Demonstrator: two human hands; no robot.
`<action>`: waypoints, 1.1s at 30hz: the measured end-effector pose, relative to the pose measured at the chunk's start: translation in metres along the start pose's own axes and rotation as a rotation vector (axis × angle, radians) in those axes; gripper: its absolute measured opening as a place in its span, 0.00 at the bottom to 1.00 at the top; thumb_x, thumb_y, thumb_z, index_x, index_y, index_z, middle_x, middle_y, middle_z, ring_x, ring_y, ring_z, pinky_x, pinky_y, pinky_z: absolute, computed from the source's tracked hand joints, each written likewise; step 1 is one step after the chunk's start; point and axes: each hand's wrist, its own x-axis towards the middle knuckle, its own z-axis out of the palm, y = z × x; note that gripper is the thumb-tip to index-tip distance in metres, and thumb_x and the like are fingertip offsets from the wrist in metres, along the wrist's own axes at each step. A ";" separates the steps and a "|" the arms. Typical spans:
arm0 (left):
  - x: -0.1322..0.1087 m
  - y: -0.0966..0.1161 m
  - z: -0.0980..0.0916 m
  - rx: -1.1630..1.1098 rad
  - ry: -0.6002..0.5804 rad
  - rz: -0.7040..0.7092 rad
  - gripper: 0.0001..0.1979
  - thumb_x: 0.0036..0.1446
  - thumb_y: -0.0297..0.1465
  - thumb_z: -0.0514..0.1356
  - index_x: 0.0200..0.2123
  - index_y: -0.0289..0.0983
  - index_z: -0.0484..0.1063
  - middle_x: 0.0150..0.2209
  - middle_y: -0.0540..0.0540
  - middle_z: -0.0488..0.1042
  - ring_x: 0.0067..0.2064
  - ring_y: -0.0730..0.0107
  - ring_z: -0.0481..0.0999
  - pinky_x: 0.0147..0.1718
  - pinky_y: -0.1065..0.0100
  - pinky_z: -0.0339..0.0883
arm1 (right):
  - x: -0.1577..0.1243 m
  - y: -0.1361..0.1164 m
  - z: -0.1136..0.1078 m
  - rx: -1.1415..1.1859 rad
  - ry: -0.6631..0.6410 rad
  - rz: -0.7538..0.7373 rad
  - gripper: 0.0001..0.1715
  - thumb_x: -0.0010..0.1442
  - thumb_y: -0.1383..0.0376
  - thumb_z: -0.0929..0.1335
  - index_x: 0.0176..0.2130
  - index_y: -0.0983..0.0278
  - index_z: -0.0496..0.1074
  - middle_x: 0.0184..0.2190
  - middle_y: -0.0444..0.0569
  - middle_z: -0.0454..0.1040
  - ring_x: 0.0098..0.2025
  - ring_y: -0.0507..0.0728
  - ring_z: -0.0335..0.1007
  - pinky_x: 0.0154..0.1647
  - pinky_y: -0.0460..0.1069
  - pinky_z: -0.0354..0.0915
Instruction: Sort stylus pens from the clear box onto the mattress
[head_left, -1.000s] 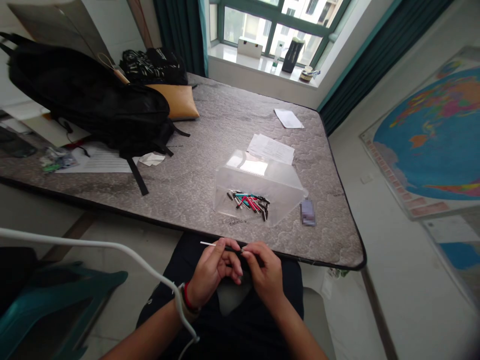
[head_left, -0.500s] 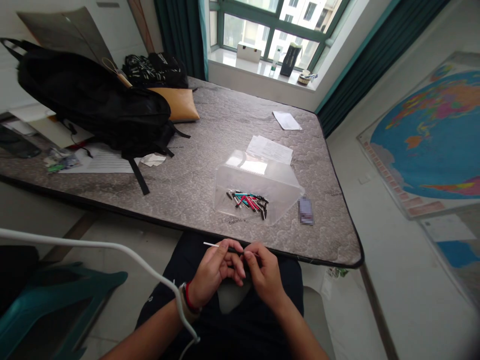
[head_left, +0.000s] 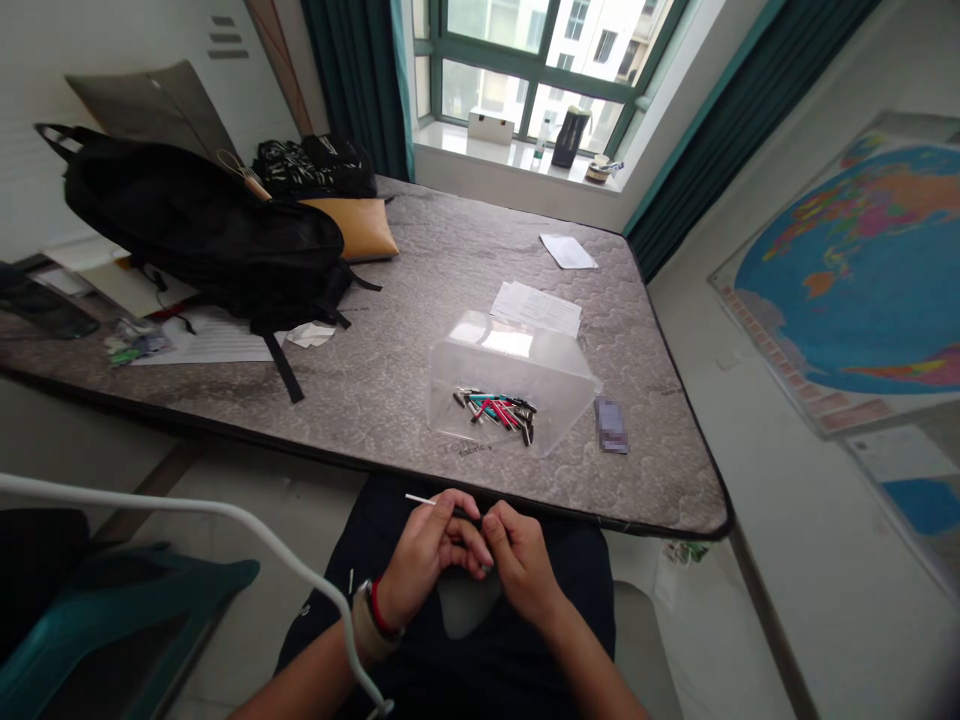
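Observation:
Above my lap, my left hand (head_left: 429,552) is closed around a slim pen (head_left: 419,499). Its thin white end sticks out to the left, and a dark part runs between the fingers. My right hand (head_left: 523,562) meets it from the other side, thumb and forefinger pinched at the pen's dark right end, which the fingers mostly hide. Just beyond the hands, a clear plastic box (head_left: 559,400) lies on its side on the mattress. Inside it is a pile of pens and pen parts (head_left: 499,408) in red, teal, black and white.
Papers (head_left: 536,307) and a phone-like blurred object (head_left: 611,425) lie around the box on the mattress (head_left: 375,390). A black backpack (head_left: 202,235) fills the left side. A white cable or tube (head_left: 247,518) crosses in front of my left forearm. A teal stool (head_left: 112,620) stands lower left.
The view has tilted up slightly. Both hands stay together at the pen; my right fingers have closed in a little over its dark end. The box and pens look the same.

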 end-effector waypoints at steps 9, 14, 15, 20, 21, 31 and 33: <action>-0.011 -0.005 0.002 0.140 0.018 0.057 0.21 0.65 0.46 0.49 0.36 0.33 0.66 0.25 0.39 0.78 0.26 0.65 0.78 0.26 0.68 0.71 | -0.008 -0.004 0.001 0.169 -0.008 0.075 0.21 0.67 0.55 0.61 0.27 0.63 0.67 0.21 0.42 0.66 0.24 0.50 0.62 0.25 0.45 0.58; -0.015 -0.008 0.003 0.188 -0.004 0.094 0.20 0.65 0.46 0.49 0.35 0.34 0.66 0.26 0.40 0.79 0.27 0.64 0.79 0.28 0.67 0.71 | -0.012 0.002 0.016 0.480 -0.029 0.251 0.26 0.66 0.49 0.61 0.24 0.63 0.62 0.16 0.41 0.64 0.18 0.49 0.61 0.18 0.43 0.56; -0.015 -0.008 0.002 0.194 -0.011 0.096 0.20 0.65 0.46 0.49 0.35 0.34 0.66 0.26 0.40 0.79 0.27 0.64 0.79 0.28 0.66 0.71 | -0.012 0.003 0.019 0.517 -0.035 0.282 0.27 0.66 0.49 0.60 0.24 0.63 0.62 0.15 0.41 0.64 0.16 0.49 0.59 0.16 0.43 0.54; -0.016 -0.007 -0.002 0.213 -0.007 0.100 0.19 0.65 0.45 0.49 0.35 0.34 0.65 0.28 0.39 0.80 0.26 0.64 0.78 0.29 0.65 0.73 | -0.015 0.001 0.019 0.491 -0.047 0.258 0.23 0.65 0.49 0.61 0.28 0.63 0.64 0.20 0.42 0.67 0.18 0.48 0.61 0.18 0.43 0.57; -0.016 -0.007 -0.002 0.205 0.002 0.096 0.19 0.65 0.45 0.49 0.35 0.34 0.65 0.27 0.39 0.79 0.26 0.64 0.78 0.29 0.65 0.72 | -0.016 0.000 0.017 0.430 -0.021 0.214 0.20 0.65 0.51 0.62 0.30 0.63 0.65 0.22 0.42 0.68 0.21 0.49 0.63 0.21 0.44 0.59; -0.019 -0.005 -0.004 0.234 -0.005 0.124 0.19 0.65 0.46 0.48 0.33 0.36 0.63 0.17 0.47 0.74 0.20 0.70 0.74 0.21 0.74 0.60 | -0.022 0.000 0.019 0.310 -0.012 0.139 0.21 0.66 0.52 0.61 0.28 0.63 0.66 0.20 0.42 0.66 0.22 0.50 0.63 0.25 0.45 0.61; -0.019 -0.005 -0.005 0.225 -0.032 0.122 0.19 0.66 0.45 0.47 0.33 0.36 0.63 0.16 0.48 0.72 0.19 0.69 0.73 0.21 0.73 0.61 | -0.021 0.001 0.026 0.486 -0.051 0.231 0.24 0.66 0.49 0.60 0.26 0.62 0.62 0.17 0.40 0.62 0.17 0.49 0.60 0.20 0.44 0.58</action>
